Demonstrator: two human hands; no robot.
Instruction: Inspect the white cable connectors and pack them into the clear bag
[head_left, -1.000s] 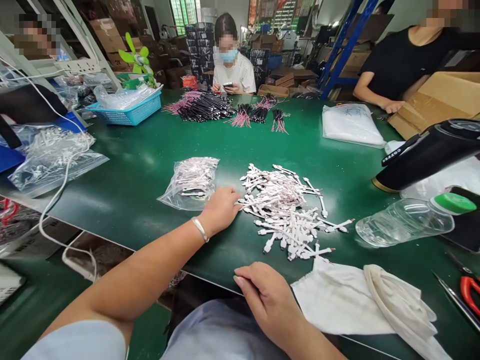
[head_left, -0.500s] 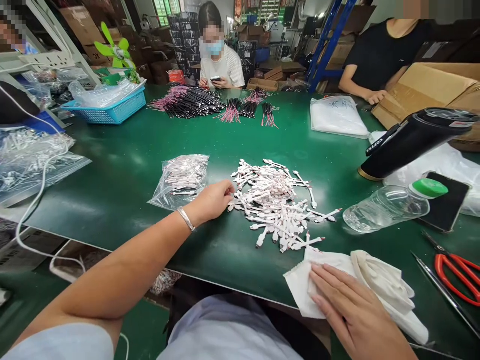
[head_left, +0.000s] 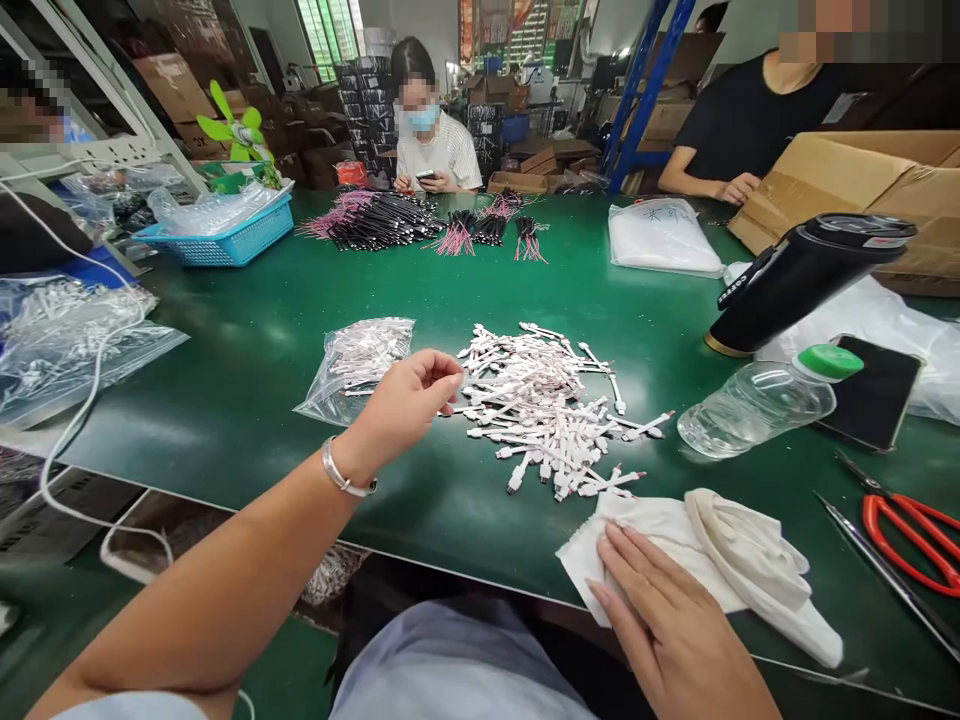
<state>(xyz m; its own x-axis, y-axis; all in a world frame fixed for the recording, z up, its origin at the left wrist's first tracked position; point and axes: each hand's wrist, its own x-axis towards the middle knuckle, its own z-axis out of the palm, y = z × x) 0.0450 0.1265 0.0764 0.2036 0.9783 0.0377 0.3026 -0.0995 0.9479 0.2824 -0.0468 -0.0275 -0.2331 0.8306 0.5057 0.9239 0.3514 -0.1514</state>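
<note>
My left hand [head_left: 409,405] hovers at the left edge of a loose pile of white connectors with pink-and-white wires [head_left: 540,410], its fingertips drawn together. I cannot see anything clearly between them. Just left of it lies a clear plastic bag of the same wired connectors [head_left: 360,360]. My right hand [head_left: 667,630] rests flat on a crumpled white cloth [head_left: 675,530], fingers apart and holding nothing. A silver bangle [head_left: 345,482] circles my left wrist.
On the green workbench [head_left: 225,400] stand a water bottle [head_left: 754,405], black tumbler [head_left: 802,275], phone [head_left: 874,390], red-handled scissors [head_left: 911,540] and tweezers [head_left: 885,570]. Black wire bundles [head_left: 375,222] lie ahead. A seated co-worker [head_left: 431,145] holds a phone; another person [head_left: 750,130] stands at a cardboard box [head_left: 847,190].
My right hand has moved from the bench edge onto the cloth. My left hand has lifted off the bench, and its fingers have drawn together. The view has shifted slightly.
</note>
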